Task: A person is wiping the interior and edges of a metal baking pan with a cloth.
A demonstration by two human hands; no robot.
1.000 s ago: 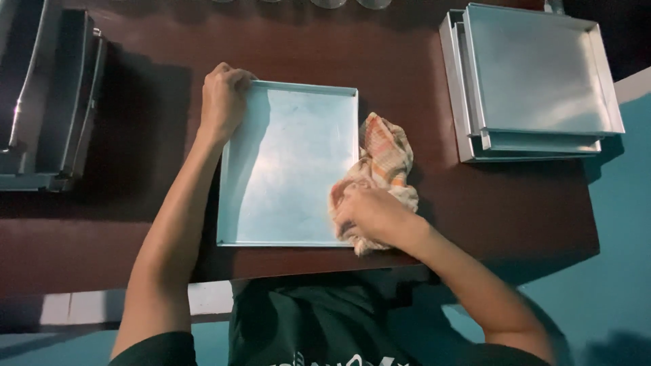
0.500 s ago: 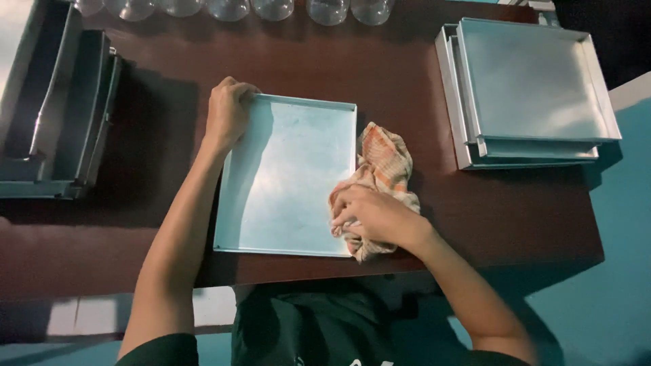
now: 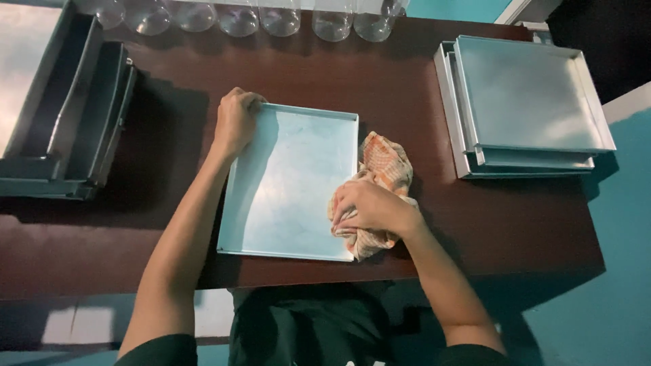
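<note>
Left hand (image 3: 235,123) grips the tray (image 3: 291,183) corner; right hand (image 3: 369,207) bunches the cloth (image 3: 381,169) (seemingly overhanging the rim), so the tray could skid toward the counter's (image 3: 475,217) near edge.

One view only, from the camera on my head. It looks almost straight down onto the dark wooden table (image 3: 420,88), at arm's length, with my torso at the bottom edge of the frame and the table's far edge near the top. My left hand (image 3: 234,122) sits left of centre, my right hand (image 3: 369,207) just right of centre and nearer to me; the metal tray (image 3: 291,183) between them fills the middle. Beyond my left hand the frame reaches a row of clear bottles (image 3: 237,17). Well out past my right hand it takes in stacked trays (image 3: 529,102); past my left, dark pans (image 3: 68,115), cut by the frame edge. No second view overlaps this one.
</note>
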